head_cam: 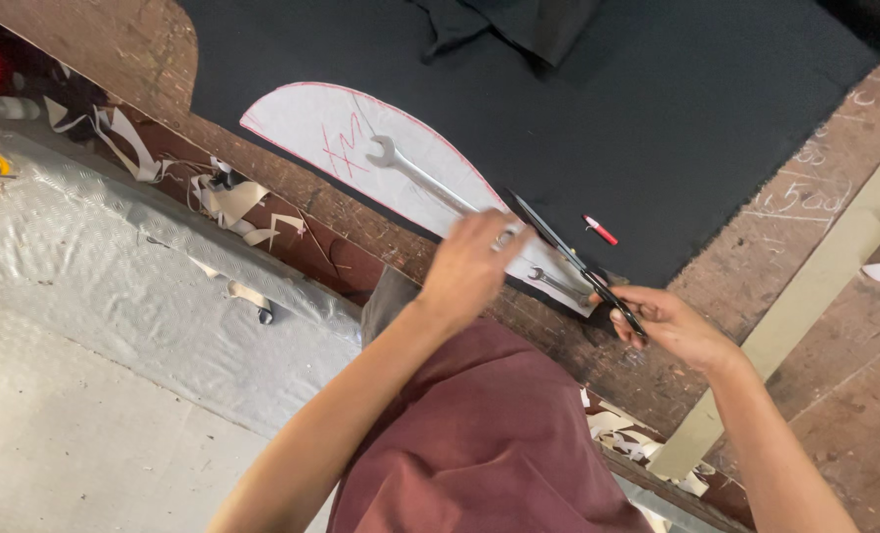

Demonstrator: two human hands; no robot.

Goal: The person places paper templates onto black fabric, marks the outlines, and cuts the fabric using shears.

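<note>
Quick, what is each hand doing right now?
Left hand: fingers resting on the wrench atop the white pattern.
Right hand: closed on black scissors.

A pattern (346, 138) lies on the cloth (657, 128) spread over the table (835, 326), with a wrench (415, 173) on top. The left hand (469, 262) rests on the pattern's near end; scissors (568, 257) in the right hand (672, 326) lie just right of it. A marker (600, 230) lies on the cloth beyond the scissors.

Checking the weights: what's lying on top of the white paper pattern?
A long spanner and a smaller spanner lie on the white pattern; the left hand hides the long one's end.
</note>
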